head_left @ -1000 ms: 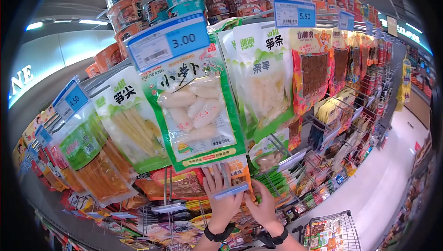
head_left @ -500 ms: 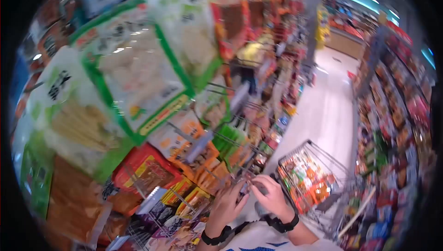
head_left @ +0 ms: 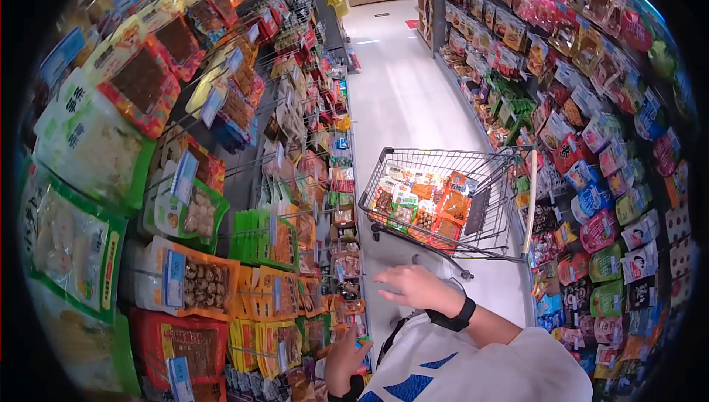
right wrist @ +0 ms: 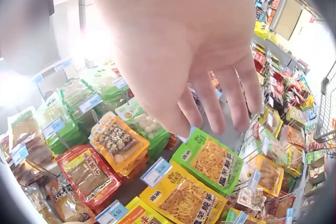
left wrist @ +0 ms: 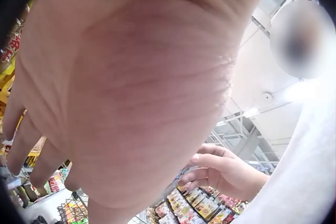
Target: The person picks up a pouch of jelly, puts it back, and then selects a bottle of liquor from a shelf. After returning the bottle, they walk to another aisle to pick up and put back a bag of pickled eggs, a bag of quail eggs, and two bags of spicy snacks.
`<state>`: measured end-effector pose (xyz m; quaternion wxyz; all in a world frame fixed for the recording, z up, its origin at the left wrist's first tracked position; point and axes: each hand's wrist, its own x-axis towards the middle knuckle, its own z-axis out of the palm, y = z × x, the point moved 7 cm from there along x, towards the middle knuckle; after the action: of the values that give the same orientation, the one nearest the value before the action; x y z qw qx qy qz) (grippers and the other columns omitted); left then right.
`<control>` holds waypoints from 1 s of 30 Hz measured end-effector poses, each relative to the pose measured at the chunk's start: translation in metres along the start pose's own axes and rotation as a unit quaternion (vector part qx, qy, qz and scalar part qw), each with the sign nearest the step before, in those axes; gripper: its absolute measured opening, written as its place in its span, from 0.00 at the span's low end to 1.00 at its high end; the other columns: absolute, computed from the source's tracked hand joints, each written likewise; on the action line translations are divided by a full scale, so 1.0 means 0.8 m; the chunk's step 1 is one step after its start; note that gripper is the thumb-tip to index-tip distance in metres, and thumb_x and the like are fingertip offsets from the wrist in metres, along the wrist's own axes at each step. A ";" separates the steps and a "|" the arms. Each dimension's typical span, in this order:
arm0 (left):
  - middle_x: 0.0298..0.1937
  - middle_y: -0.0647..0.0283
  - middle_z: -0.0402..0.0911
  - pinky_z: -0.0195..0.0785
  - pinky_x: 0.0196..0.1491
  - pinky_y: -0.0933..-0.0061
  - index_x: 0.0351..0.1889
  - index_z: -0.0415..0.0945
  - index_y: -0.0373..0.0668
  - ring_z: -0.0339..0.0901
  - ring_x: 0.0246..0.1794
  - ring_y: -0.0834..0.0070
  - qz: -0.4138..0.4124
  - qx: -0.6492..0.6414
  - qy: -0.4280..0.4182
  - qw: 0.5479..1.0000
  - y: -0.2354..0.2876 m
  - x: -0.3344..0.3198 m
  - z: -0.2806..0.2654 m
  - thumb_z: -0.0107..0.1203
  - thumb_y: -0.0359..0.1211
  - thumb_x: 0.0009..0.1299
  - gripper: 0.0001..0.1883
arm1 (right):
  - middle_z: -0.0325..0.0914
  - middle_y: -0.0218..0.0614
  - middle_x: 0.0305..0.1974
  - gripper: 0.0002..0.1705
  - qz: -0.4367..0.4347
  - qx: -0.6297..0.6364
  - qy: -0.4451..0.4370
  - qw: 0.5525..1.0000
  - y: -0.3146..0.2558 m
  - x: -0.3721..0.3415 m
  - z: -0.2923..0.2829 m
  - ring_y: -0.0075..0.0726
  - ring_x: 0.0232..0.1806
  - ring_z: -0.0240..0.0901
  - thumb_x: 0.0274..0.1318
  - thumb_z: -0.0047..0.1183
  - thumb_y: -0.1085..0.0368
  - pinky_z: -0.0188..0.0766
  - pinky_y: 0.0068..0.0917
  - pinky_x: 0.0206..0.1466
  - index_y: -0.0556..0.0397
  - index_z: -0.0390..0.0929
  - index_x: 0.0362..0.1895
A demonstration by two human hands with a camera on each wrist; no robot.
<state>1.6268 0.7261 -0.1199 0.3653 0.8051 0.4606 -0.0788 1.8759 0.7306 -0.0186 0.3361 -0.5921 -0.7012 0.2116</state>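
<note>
Cart (head_left: 478,213) at one o'clock from the right hand (head_left: 417,287)!

Packs (head_left: 454,202) lie inside it; and the hands are apart, fingers loose, gripping nothing! Left hand (head_left: 346,361) sits at half past seven from the right, yellow packs (head_left: 277,346) at its nine.

The shirt (head_left: 502,372) is white with angular blue patches, the wristband (head_left: 453,318) black, the shopping cart (head_left: 478,210) dark (its handle (head_left: 530,199) cream). The green snack packet (right wrist: 209,160) has a golden middle, the red packet (right wrist: 88,175) some yellow.
</note>
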 end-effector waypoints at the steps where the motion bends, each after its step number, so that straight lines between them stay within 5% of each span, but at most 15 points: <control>1: 0.63 0.43 0.78 0.71 0.61 0.52 0.74 0.64 0.36 0.77 0.62 0.46 -0.010 -0.024 0.001 1.000 0.000 0.007 -0.003 0.61 0.50 0.71 0.40 | 0.84 0.45 0.43 0.19 -0.001 0.013 -0.014 1.000 0.006 0.001 0.001 0.58 0.43 0.81 0.67 0.55 0.54 0.78 0.51 0.47 0.49 0.79 0.55; 9: 0.61 0.39 0.78 0.71 0.60 0.51 0.73 0.65 0.37 0.77 0.60 0.42 -0.033 -0.019 0.015 0.999 0.045 0.083 -0.015 0.61 0.50 0.71 0.38 | 0.85 0.46 0.49 0.20 0.055 0.074 -0.059 0.994 0.121 0.035 -0.021 0.60 0.48 0.81 0.65 0.56 0.55 0.78 0.51 0.52 0.49 0.80 0.56; 18: 0.57 0.39 0.81 0.72 0.57 0.52 0.72 0.67 0.37 0.78 0.58 0.43 -0.020 -0.016 -0.039 0.999 0.153 0.274 -0.015 0.61 0.47 0.72 0.35 | 0.86 0.45 0.47 0.21 0.197 0.066 -0.110 0.972 0.436 0.067 0.005 0.52 0.46 0.84 0.65 0.57 0.55 0.80 0.45 0.51 0.50 0.80 0.58; 20: 0.56 0.39 0.81 0.73 0.56 0.53 0.71 0.67 0.37 0.79 0.57 0.43 -0.010 -0.002 -0.030 0.999 0.166 0.313 -0.008 0.61 0.46 0.73 0.34 | 0.87 0.42 0.43 0.20 0.255 0.357 0.036 0.898 0.577 0.036 0.079 0.39 0.43 0.85 0.65 0.59 0.60 0.81 0.36 0.49 0.54 0.80 0.57; 21: 0.55 0.40 0.82 0.73 0.56 0.53 0.71 0.67 0.37 0.79 0.56 0.43 -0.003 -0.030 -0.013 0.999 0.165 0.327 -0.001 0.61 0.45 0.73 0.33 | 0.86 0.39 0.40 0.18 0.333 0.341 0.144 0.867 0.644 0.009 0.105 0.28 0.39 0.83 0.64 0.59 0.64 0.79 0.30 0.44 0.57 0.80 0.56; 22: 0.54 0.40 0.82 0.73 0.56 0.54 0.70 0.68 0.36 0.79 0.56 0.43 0.004 -0.055 0.005 0.998 0.166 0.335 0.000 0.61 0.44 0.73 0.32 | 0.85 0.38 0.36 0.15 0.454 0.277 0.153 0.833 0.695 -0.016 0.109 0.28 0.36 0.82 0.63 0.58 0.65 0.78 0.30 0.39 0.59 0.81 0.51; 23: 0.54 0.40 0.82 0.73 0.56 0.54 0.70 0.68 0.36 0.79 0.56 0.43 -0.007 -0.048 0.002 0.999 0.169 0.337 0.000 0.61 0.44 0.73 0.32 | 0.84 0.36 0.33 0.12 0.529 0.295 0.259 0.752 0.766 -0.067 0.164 0.28 0.32 0.82 0.63 0.57 0.66 0.76 0.29 0.34 0.58 0.83 0.46; 24: 0.54 0.40 0.82 0.73 0.57 0.55 0.70 0.69 0.36 0.80 0.56 0.44 -0.029 -0.057 -0.010 0.998 0.170 0.338 0.002 0.61 0.43 0.74 0.31 | 0.84 0.36 0.32 0.09 0.596 0.208 0.297 0.716 0.827 -0.117 0.209 0.29 0.30 0.82 0.61 0.55 0.67 0.76 0.28 0.32 0.57 0.84 0.42; 25: 0.55 0.41 0.82 0.73 0.58 0.57 0.69 0.69 0.36 0.80 0.57 0.45 -0.050 -0.067 -0.021 0.996 0.172 0.339 0.006 0.61 0.43 0.74 0.30 | 0.84 0.36 0.31 0.10 0.649 0.284 0.359 0.608 0.824 -0.134 0.191 0.30 0.29 0.83 0.60 0.54 0.67 0.77 0.29 0.31 0.55 0.85 0.41; 26: 0.56 0.43 0.83 0.72 0.59 0.58 0.68 0.71 0.36 0.81 0.58 0.49 -0.069 -0.118 -0.006 0.991 0.174 0.341 0.008 0.60 0.43 0.75 0.29 | 0.86 0.38 0.31 0.12 0.706 0.219 0.329 0.588 0.875 -0.179 0.235 0.36 0.31 0.85 0.58 0.56 0.63 0.80 0.33 0.35 0.54 0.87 0.41; 28: 0.57 0.45 0.83 0.73 0.59 0.59 0.69 0.70 0.37 0.81 0.58 0.51 -0.126 -0.105 -0.045 0.985 0.139 0.329 0.036 0.60 0.43 0.75 0.29 | 0.87 0.46 0.34 0.18 0.747 0.156 0.270 0.587 0.841 -0.156 0.171 0.46 0.34 0.86 0.55 0.59 0.53 0.81 0.42 0.42 0.53 0.87 0.43; 29: 0.58 0.47 0.83 0.73 0.59 0.60 0.69 0.70 0.38 0.82 0.58 0.53 -0.179 -0.098 -0.081 0.976 0.121 0.322 0.049 0.60 0.42 0.76 0.28 | 0.87 0.47 0.36 0.18 0.749 0.123 0.246 0.603 0.833 -0.139 0.153 0.46 0.36 0.86 0.56 0.58 0.53 0.81 0.43 0.42 0.53 0.87 0.42; 30: 0.59 0.49 0.83 0.74 0.58 0.62 0.70 0.70 0.39 0.82 0.58 0.57 -0.212 -0.115 -0.084 0.967 0.120 0.323 0.053 0.61 0.42 0.75 0.29 | 0.87 0.44 0.34 0.15 0.739 0.115 0.246 0.617 0.879 -0.158 0.217 0.44 0.35 0.85 0.57 0.58 0.59 0.82 0.40 0.40 0.55 0.86 0.43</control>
<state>1.8582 0.8447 -0.2207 0.4677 0.6324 0.5941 -0.1684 2.2439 0.7724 -0.6541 0.2915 -0.8966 0.1123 0.3139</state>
